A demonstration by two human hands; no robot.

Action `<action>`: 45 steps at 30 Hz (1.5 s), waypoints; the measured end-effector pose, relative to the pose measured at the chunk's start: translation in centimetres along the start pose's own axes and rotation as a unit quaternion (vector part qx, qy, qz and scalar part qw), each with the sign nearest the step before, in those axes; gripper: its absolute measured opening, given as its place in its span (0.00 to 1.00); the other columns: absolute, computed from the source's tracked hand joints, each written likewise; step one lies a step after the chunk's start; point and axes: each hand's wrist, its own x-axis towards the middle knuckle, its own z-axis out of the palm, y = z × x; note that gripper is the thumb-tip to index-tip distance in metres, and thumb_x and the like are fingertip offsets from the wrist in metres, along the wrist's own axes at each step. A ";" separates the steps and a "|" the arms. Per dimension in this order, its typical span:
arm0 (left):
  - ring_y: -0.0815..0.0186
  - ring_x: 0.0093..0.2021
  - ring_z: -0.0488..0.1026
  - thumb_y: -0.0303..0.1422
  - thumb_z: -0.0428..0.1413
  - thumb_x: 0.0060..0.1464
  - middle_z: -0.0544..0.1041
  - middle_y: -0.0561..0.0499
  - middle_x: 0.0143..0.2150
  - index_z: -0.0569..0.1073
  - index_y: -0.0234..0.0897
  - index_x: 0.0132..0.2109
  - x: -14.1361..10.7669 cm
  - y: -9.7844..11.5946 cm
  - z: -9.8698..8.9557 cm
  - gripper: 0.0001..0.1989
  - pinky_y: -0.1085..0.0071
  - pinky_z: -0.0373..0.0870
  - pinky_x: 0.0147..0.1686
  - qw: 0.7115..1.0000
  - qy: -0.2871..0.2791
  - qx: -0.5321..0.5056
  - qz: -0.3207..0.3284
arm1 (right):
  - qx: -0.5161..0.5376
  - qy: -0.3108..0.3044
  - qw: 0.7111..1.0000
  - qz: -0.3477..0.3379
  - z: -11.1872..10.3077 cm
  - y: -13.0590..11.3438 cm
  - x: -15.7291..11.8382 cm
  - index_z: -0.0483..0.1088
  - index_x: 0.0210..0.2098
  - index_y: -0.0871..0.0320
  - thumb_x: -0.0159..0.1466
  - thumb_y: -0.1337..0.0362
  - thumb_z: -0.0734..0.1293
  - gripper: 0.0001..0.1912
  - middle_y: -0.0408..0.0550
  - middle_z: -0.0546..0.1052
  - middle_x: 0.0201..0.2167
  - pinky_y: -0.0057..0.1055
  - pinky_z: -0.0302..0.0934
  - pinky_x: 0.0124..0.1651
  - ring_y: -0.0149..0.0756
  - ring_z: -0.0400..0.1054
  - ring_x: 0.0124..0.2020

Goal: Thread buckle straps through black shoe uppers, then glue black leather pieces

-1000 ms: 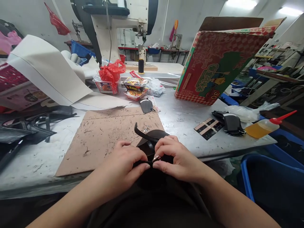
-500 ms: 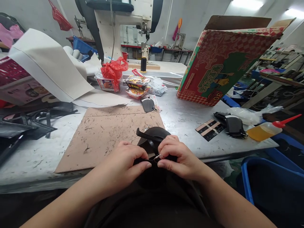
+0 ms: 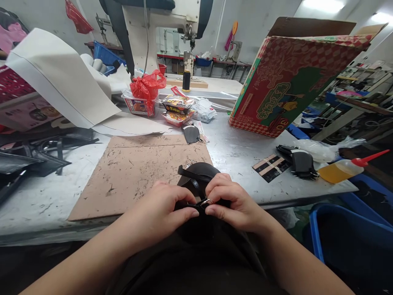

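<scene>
At the table's front edge, a black leather-like piece with straps (image 3: 201, 169) lies partly on the cardboard, its near part lost against dark clothing. My left hand (image 3: 170, 205) pinches a thin black strap (image 3: 186, 206) between thumb and forefinger. Opposite it, my right hand (image 3: 231, 200) is closed on a small silver metal buckle (image 3: 206, 202), thumb below and fingers above. The strap's end meets the buckle between the two thumbs; whether it passes through, I cannot tell. A second strap loops up behind the fingers.
A scuffed cardboard sheet (image 3: 138, 176) covers the table's middle. Black strapped pieces (image 3: 46, 155) lie left. A red printed box (image 3: 294, 86), a bottle of yellow liquid (image 3: 337, 172) and a blue bin (image 3: 316, 233) are right. Food packs (image 3: 178, 107) and a sewing machine (image 3: 138, 45) stand behind.
My left hand has shifted slightly right, bringing the strap closer against the buckle. The buckle looks more tilted. Both hands keep their grip, and the view has moved a little.
</scene>
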 end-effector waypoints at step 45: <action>0.65 0.35 0.74 0.35 0.51 0.55 0.79 0.56 0.32 0.77 0.43 0.34 0.1 0.4 0.5 0.10 0.70 0.61 0.42 0.999 0.007 0.005 0.047 | -0.073 0.036 0.996 -0.039 0.2 -0.2 0.1 0.66 0.26 0.57 0.66 0.55 0.61 0.16 0.42 0.72 0.26 0.38 0.47 0.41 0.32 0.60 0.29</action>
